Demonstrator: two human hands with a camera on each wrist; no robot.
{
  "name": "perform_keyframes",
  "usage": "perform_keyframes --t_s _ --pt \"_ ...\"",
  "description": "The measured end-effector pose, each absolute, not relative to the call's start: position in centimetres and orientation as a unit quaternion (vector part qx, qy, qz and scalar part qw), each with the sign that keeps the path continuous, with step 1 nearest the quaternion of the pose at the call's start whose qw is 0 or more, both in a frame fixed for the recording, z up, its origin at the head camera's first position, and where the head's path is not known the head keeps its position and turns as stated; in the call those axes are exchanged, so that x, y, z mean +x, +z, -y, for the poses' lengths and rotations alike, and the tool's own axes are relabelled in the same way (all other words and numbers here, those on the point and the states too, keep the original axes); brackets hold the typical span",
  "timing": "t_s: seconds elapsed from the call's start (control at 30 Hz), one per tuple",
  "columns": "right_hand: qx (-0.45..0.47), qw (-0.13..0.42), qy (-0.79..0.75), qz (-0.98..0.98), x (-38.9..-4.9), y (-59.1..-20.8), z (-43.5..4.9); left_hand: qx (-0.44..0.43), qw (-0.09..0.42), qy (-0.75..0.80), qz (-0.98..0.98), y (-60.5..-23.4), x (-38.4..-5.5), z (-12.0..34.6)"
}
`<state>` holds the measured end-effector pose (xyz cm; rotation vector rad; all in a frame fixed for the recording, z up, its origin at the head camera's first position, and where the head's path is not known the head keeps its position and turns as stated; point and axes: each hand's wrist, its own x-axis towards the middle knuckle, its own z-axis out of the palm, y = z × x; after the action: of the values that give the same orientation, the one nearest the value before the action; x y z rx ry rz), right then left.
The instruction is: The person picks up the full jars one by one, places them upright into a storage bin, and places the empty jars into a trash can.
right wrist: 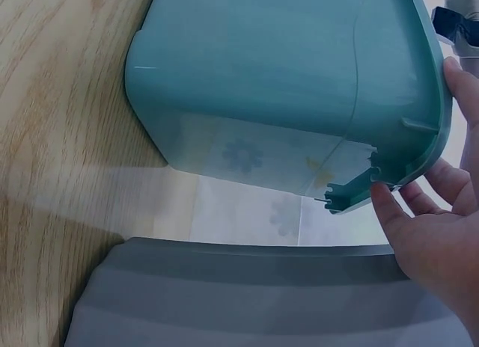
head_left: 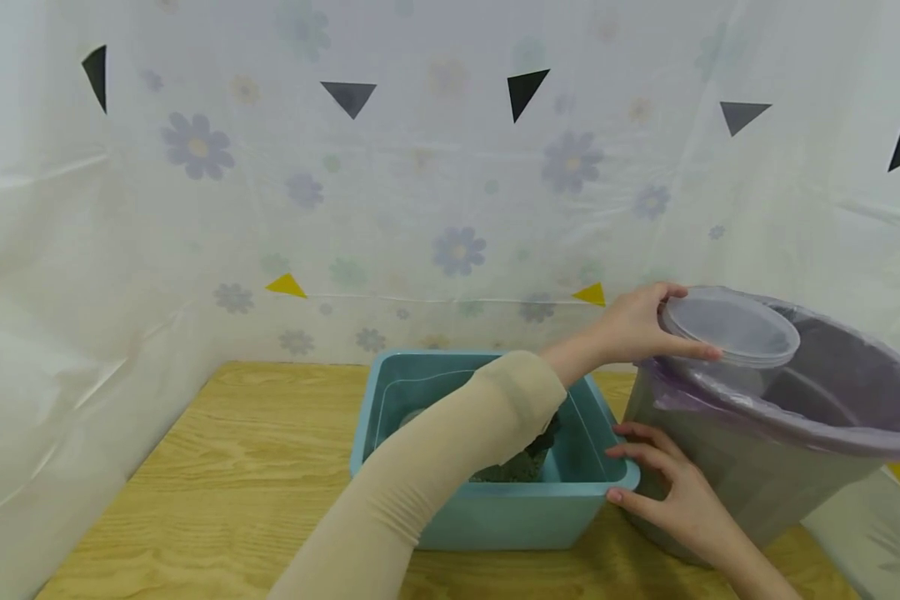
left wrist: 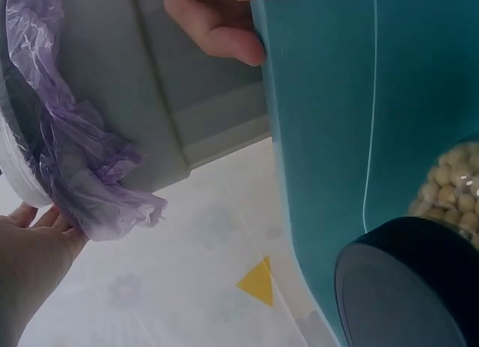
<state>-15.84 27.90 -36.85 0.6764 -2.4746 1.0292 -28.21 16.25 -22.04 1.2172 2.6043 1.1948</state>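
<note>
My left hand (head_left: pixel 637 329) reaches across and pinches a round, clear plastic container (head_left: pixel 735 325) by its edge, thumb in front and fingers behind. The container, flat lid facing up, is over the near left part of the mouth of a grey bin (head_left: pixel 720 475) lined with a purple bag (head_left: pixel 870 442). My right hand (head_left: pixel 675 492) grips the right front corner of a teal tub (head_left: pixel 510 517), thumb at the front and fingers over the side rim. Inside the tub, a jar of round beige beans (left wrist: pixel 449 190) has a dark lid (left wrist: pixel 397 295).
The tub and bin stand side by side on a wood-grain table (head_left: pixel 270 467). My left sleeve (head_left: pixel 435 467) covers much of the tub's inside, where something dark green (head_left: pixel 521 467) shows. A flower-patterned sheet (head_left: pixel 420 183) hangs behind.
</note>
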Motion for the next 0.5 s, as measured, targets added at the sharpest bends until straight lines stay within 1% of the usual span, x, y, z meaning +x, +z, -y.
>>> perform_keyframes --t_s 0.27,0.5 --pt "0.237 0.185 0.354 0.885 -15.9 -36.9 -27.7 0.391 0.02 0.375 -0.841 -22.0 -28.2 -15.1" --pt "0.226 0.188 0.339 0.894 -16.0 -37.0 -27.7 0.393 0.007 0.34 -0.854 -21.7 -28.2 -14.7"
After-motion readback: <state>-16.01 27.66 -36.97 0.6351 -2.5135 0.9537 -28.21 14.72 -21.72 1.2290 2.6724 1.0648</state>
